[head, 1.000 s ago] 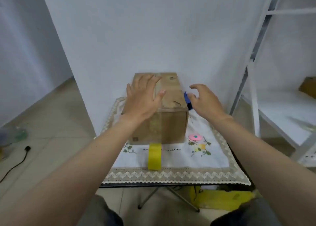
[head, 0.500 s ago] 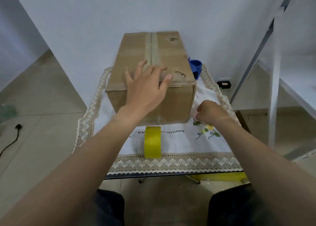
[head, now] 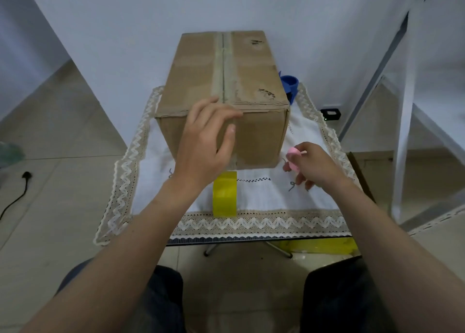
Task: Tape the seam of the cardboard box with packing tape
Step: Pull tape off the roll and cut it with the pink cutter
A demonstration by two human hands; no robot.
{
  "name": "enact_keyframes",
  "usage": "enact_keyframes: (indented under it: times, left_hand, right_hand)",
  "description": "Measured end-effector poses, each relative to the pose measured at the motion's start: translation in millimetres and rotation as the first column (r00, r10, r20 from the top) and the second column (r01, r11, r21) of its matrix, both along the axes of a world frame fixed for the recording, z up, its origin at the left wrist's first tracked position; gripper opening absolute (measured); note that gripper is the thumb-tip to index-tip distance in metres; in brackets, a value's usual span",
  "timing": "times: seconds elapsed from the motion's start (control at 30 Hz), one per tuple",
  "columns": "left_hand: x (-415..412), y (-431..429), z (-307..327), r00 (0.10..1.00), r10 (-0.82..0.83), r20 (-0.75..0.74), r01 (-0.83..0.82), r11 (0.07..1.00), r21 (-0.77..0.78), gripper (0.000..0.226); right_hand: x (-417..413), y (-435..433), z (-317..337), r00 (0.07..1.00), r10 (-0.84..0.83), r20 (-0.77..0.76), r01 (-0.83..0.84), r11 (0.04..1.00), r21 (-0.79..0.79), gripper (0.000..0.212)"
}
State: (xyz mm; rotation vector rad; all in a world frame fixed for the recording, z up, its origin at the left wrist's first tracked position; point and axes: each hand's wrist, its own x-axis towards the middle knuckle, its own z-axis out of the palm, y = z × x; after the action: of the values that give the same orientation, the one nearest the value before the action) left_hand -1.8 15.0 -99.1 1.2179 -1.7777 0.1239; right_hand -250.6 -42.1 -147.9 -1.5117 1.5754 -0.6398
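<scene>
A brown cardboard box (head: 254,63) stands on a small table with a white lace-edged cloth (head: 264,199). Its top seam (head: 223,63) runs away from me and carries old clear tape. My left hand (head: 206,144) rests over the box's near top edge, fingers spread at the near end of the seam, thumb on the front face. A yellow roll of packing tape (head: 224,196) stands on edge just in front of the box, below that hand. At the box's near right corner, my right hand (head: 314,166) pinches a small pink object (head: 293,152) above the cloth.
A blue object (head: 289,82) sits behind the box's right side. A white metal frame (head: 402,131) rises at the right, a small black device (head: 331,112) lies on the floor by the wall. A black cable (head: 15,196) runs at the left. Something yellow (head: 319,246) lies under the table.
My left hand slid back along the box top to its near edge. My right hand came down from the box's right side to the cloth and now holds a pink object.
</scene>
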Motion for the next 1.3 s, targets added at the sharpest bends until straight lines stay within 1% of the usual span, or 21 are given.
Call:
enact_keyframes:
  times: [0.07, 0.1, 0.13, 0.2, 0.23, 0.27, 0.33, 0.37, 0.43, 0.5, 0.6, 0.67, 0.73, 0.8, 0.93, 1.1, 1.2, 1.3]
  left_hand:
    - [2.7, 9.0, -7.5, 0.999, 0.045, 0.005, -0.044, 0.998, -0.043, 0.024]
    - [4.0, 13.3, -11.2, 0.998, 0.056, -0.009, -0.056, 0.998, -0.035, 0.024]
    - [5.6, 17.8, -14.8, 0.998, 0.057, -0.041, -0.057, 0.998, 0.009, 0.024]
    - [9.0, 25.8, -20.9, 0.984, 0.069, -0.162, -0.037, 0.980, 0.194, 0.024]
    - [11.1, 27.7, -25.8, 0.963, 0.109, -0.248, -0.027, 0.951, 0.309, 0.023]
    - [12.9, 28.9, -30.0, 0.924, 0.173, -0.341, -0.015, 0.908, 0.420, 0.023]
    - [15.7, 29.9, -38.0, 0.808, 0.310, -0.501, 0.049, 0.812, 0.582, 0.021]
    - [16.5, 30.1, -41.2, 0.755, 0.360, -0.548, 0.091, 0.770, 0.631, 0.019]
    - [17.1, 33.0, -47.1, 0.701, 0.402, -0.589, 0.174, 0.705, 0.688, 0.016]
    - [18.3, 37.3, -51.9, 0.685, 0.378, -0.623, 0.256, 0.675, 0.692, 0.020]
    - [21.5, 43.9, -52.9, 0.726, 0.273, -0.631, 0.335, 0.661, 0.671, 0.027]
    - [23.1, 46.0, -52.5, 0.743, 0.210, -0.635, 0.376, 0.654, 0.656, 0.032]
    - [22.9, 48.5, -52.4, 0.759, 0.168, -0.629, 0.398, 0.645, 0.652, 0.037]
    - [21.3, 51.6, -53.7, 0.770, 0.153, -0.620, 0.410, 0.626, 0.664, 0.038]
    - [18.2, 57.0, -55.9, 0.775, 0.159, -0.612, 0.424, 0.587, 0.690, 0.035]
    - [18.8, 58.1, -56.3, 0.760, 0.163, -0.630, 0.439, 0.586, 0.681, 0.038]
    - [19.5, 60.1, -55.4, 0.779, 0.142, -0.611, 0.433, 0.584, 0.687, 0.038]
    - [20.4, 61.1, -56.1, 0.797, 0.113, -0.594, 0.421, 0.601, 0.680, 0.036]
  right_hand:
    - [4.8, 10.5, 2.6, 0.998, 0.021, 0.055, -0.020, 1.000, -0.010, 0.015]
    - [7.3, 15.0, 4.8, 0.997, 0.041, 0.068, -0.040, 0.999, -0.023, 0.016]
    - [10.2, 19.8, 7.7, 0.995, 0.065, 0.075, -0.063, 0.997, -0.033, 0.015]
    - [17.1, 28.7, 13.9, 0.988, 0.111, 0.108, -0.107, 0.993, -0.046, 0.014]
    - [20.7, 32.5, 16.7, 0.981, 0.138, 0.133, -0.132, 0.990, -0.054, 0.014]
    - [24.3, 36.5, 19.8, 0.973, 0.172, 0.154, -0.163, 0.984, -0.069, 0.015]
    - [31.2, 42.8, 24.8, 0.955, 0.260, 0.145, -0.241, 0.961, -0.139, 0.014]
    - [34.7, 45.2, 26.9, 0.945, 0.306, 0.118, -0.282, 0.941, -0.188, 0.013]
    - [41.6, 48.3, 30.1, 0.931, 0.363, 0.035, -0.339, 0.899, -0.278, 0.010]
    - [47.6, 48.8, 32.2, 0.925, 0.380, -0.027, -0.366, 0.865, -0.343, 0.008]
    - [56.2, 48.4, 33.4, 0.909, 0.397, -0.126, -0.413, 0.821, -0.394, 0.007]
    - [61.3, 48.8, 33.8, 0.884, 0.387, -0.262, -0.466, 0.775, -0.427, 0.009]
    - [65.7, 50.0, 34.6, 0.832, 0.345, -0.435, -0.534, 0.711, -0.457, 0.011]
    - [68.9, 51.4, 35.9, 0.781, 0.299, -0.548, -0.586, 0.656, -0.476, 0.013]
    - [73.9, 52.7, 35.7, 0.737, 0.291, -0.610, -0.637, 0.601, -0.483, 0.015]
    - [78.6, 54.4, 36.4, 0.704, 0.265, -0.659, -0.676, 0.535, -0.507, 0.016]
    - [80.0, 53.8, 37.1, 0.680, 0.252, -0.689, -0.701, 0.499, -0.509, 0.019]
    - [81.9, 52.3, 39.0, 0.660, 0.259, -0.705, -0.720, 0.488, -0.494, 0.022]
